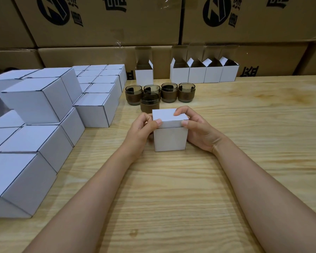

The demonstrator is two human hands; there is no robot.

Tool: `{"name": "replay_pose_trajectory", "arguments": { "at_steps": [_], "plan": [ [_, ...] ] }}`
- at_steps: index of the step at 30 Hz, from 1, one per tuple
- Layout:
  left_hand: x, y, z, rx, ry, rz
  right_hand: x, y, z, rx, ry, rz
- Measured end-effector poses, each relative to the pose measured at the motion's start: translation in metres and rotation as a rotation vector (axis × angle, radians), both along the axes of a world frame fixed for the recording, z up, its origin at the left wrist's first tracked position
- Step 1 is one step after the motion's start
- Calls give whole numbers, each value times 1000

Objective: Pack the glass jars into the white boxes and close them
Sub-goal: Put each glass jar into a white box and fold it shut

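A small white box (169,138) stands on the wooden table (171,189) in front of me, its lid folded down over the top. My left hand (141,129) grips its left side, thumb on the lid's front edge. My right hand (195,127) grips the right side, fingers on top of the lid and thumb on its front corner. What is inside the box is hidden. Behind it stand several dark glass jars (169,92) with brown bands. Further back are several open white boxes (204,73), one (144,74) apart on the left.
Closed white boxes (36,99) are stacked in tiers along the table's left side. Large brown cartons (108,24) form a wall behind the table. Bare wood lies to the right and near me.
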State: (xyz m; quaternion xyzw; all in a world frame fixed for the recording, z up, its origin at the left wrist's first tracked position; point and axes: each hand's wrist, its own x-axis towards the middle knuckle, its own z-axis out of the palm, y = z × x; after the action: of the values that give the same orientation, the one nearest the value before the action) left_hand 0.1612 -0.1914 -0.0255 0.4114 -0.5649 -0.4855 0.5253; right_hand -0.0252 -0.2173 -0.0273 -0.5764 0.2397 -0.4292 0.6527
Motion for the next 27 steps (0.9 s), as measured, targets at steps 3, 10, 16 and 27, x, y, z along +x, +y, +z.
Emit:
{"name": "replay_pose_trajectory", "arguments": {
  "at_steps": [3, 10, 16, 27],
  "plan": [
    [1, -1, -1, 18, -2, -19, 3, 1, 4, 23, 44, -9],
    [-3, -1, 6, 200, 112, -40, 4, 1, 4, 27, 54, -39],
    [-9, 2, 9, 202, 262, -10, 4, 3, 4, 24, 63, -63],
    [-17, 20, -6, -828, -1113, 544, 32, 23, -8, -40, 175, -391]
  ]
}}
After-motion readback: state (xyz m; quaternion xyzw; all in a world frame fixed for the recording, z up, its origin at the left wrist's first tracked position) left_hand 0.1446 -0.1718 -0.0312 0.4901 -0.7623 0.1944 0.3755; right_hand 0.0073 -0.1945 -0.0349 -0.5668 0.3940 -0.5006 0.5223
